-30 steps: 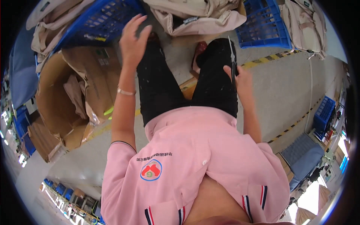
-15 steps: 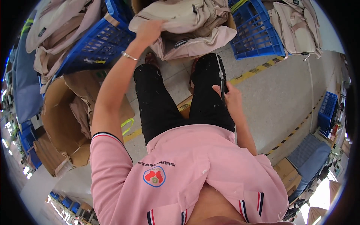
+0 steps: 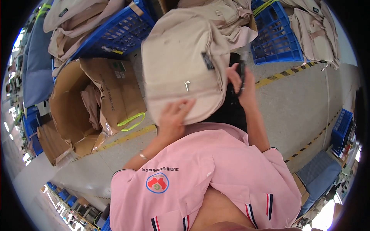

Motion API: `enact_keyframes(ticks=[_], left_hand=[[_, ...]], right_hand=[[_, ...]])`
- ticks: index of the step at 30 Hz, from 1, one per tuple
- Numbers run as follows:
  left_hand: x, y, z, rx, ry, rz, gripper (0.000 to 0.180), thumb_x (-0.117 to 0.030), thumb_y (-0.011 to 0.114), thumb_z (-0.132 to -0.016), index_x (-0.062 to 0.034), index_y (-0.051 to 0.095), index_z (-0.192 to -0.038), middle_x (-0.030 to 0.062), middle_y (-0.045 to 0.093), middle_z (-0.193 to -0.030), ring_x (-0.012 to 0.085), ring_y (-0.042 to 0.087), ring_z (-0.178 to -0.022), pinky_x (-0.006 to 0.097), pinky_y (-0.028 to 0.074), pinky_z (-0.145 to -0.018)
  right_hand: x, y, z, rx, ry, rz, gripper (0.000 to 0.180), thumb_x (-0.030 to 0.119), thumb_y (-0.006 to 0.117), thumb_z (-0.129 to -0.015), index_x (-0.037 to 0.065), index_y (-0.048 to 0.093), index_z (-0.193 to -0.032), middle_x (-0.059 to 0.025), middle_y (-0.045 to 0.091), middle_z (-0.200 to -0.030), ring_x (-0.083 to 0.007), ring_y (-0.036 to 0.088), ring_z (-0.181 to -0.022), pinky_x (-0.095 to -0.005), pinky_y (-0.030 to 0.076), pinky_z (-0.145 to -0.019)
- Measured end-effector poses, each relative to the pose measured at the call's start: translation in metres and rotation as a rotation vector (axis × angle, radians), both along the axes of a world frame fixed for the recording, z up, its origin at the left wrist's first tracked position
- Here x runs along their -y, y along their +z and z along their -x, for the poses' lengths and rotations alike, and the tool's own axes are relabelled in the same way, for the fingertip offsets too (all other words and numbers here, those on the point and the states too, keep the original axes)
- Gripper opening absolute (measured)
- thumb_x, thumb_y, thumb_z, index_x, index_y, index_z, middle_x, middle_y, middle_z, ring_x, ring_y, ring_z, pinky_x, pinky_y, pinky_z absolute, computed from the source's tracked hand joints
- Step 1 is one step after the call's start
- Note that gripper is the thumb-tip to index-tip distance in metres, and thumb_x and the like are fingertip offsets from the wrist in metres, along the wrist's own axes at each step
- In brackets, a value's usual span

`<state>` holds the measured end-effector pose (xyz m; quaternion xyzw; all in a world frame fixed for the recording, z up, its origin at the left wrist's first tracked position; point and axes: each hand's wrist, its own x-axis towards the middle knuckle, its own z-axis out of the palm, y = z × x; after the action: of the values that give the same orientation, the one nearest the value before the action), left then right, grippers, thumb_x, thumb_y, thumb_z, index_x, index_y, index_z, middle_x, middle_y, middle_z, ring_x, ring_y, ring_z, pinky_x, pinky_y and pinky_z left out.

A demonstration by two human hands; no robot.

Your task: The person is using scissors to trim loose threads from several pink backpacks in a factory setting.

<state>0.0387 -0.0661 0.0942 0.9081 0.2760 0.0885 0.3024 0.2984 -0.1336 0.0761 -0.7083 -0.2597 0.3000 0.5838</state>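
Note:
A beige backpack [image 3: 173, 57] lies over my lap, its flat panel facing up, with a small metal zipper pull and a dark label at its right side. My left hand [image 3: 173, 117] grips its near edge, fingers resting on the fabric and thumb side out of sight. To the right of the backpack, my right hand [image 3: 247, 88] holds black-handled scissors [image 3: 241, 77], blades pointing away from me and smeared by motion. More beige backpacks [image 3: 227, 19] are piled just beyond, partly covered by the one I hold.
Blue plastic crates [image 3: 275, 38] with beige bags stand at the far right and far left. An open cardboard box [image 3: 65, 111] with fabric inside sits on the left, a yellow-green strap [image 3: 133, 122] beside it. Yellow-black tape [image 3: 285, 74] runs across the floor.
My left hand has drawn a backpack from the pile toward me onto my lap. The scissors in my right hand have shifted slightly right and up, beside the backpack.

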Motion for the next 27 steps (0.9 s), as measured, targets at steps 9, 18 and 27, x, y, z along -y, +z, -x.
enact_keyframes(ticks=[9,18,27], left_hand=[[-0.066,-0.002,-0.023,-0.193,-0.034,0.857,0.035,-0.012,0.066,-0.09,-0.0077,0.065,-0.125,0.0107,0.064,-0.12,0.0317,0.058,-0.109,0.041,0.048,-0.091],[-0.188,-0.052,-0.149,0.258,-0.643,-0.253,0.019,-0.01,0.063,-0.087,-0.006,0.068,-0.104,0.0026,0.067,-0.109,0.0257,0.056,-0.113,0.041,0.04,-0.104],[-0.205,-0.031,-0.183,0.057,-0.878,-0.492,0.005,-0.01,0.064,-0.084,-0.01,0.059,-0.085,0.0006,0.06,-0.095,0.0201,0.054,-0.105,0.038,0.036,-0.104]], right_hand=[[0.002,-0.049,0.015,0.062,0.059,0.201,0.04,0.022,0.084,-0.078,0.003,0.05,-0.086,-0.0018,0.049,-0.074,-0.0112,0.043,-0.068,-0.0277,0.041,-0.062],[-0.004,-0.045,0.009,0.023,0.046,0.179,0.032,0.012,0.08,-0.081,0.004,0.05,-0.088,0.0028,0.047,-0.077,-0.0072,0.042,-0.072,-0.0225,0.038,-0.064],[-0.011,-0.057,-0.019,0.083,-0.007,0.133,0.028,0.007,0.078,-0.08,0.002,0.054,-0.093,0.0,0.054,-0.079,-0.009,0.047,-0.075,-0.0236,0.042,-0.068]])
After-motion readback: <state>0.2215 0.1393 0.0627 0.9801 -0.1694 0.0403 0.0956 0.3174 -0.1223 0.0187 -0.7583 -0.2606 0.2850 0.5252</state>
